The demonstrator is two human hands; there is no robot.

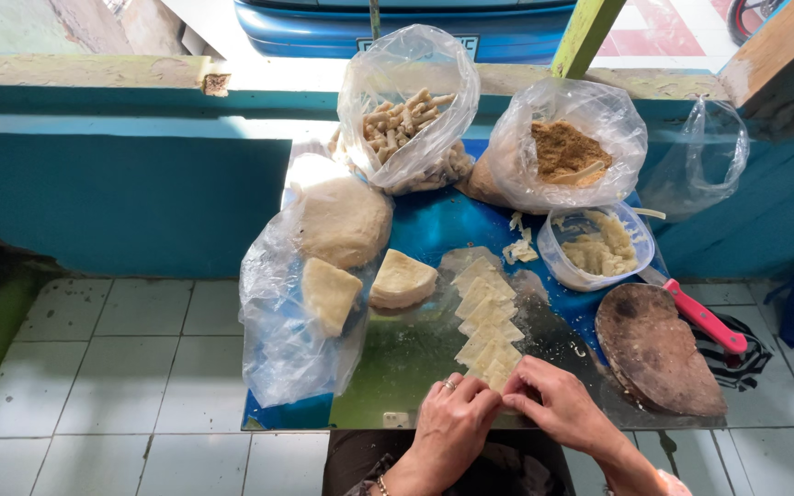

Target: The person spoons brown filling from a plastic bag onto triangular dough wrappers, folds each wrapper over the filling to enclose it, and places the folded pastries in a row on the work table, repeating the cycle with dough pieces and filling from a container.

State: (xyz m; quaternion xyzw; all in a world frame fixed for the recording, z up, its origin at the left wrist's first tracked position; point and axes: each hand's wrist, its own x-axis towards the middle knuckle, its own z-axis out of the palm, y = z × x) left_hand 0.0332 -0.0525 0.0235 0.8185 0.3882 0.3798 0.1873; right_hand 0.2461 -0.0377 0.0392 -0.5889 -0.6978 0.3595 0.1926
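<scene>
Both hands down at the near end of the row of dough squares (487, 321) on the blue worktop (434, 230). Left hand (452, 418), ring on one finger, curled over the nearest square, fingertips pinching its edge. Right hand (558, 404) meeting it from the other side, fingers bent and gripping the same piece, wrists low and angled inward. Hard to tell from here whether folding or just lifting, fingers hiding the piece.

Squares pale, thin, overlapped like tiles: likely soft, light, a bit tacky, easy to tear or stretch. Best taken by a corner or edge with fingertips, gently, not squeezed flat.

Left of the row: dough wedges (402, 278) and a big dough lump (342, 220) in a clear bag. Right of the row: round wooden board (659, 354), red-handled knife (705, 317), tub of filling (595, 246). Beyond the row: bag of rolled sticks (406, 115), bag of brown crumbs (567, 147).
</scene>
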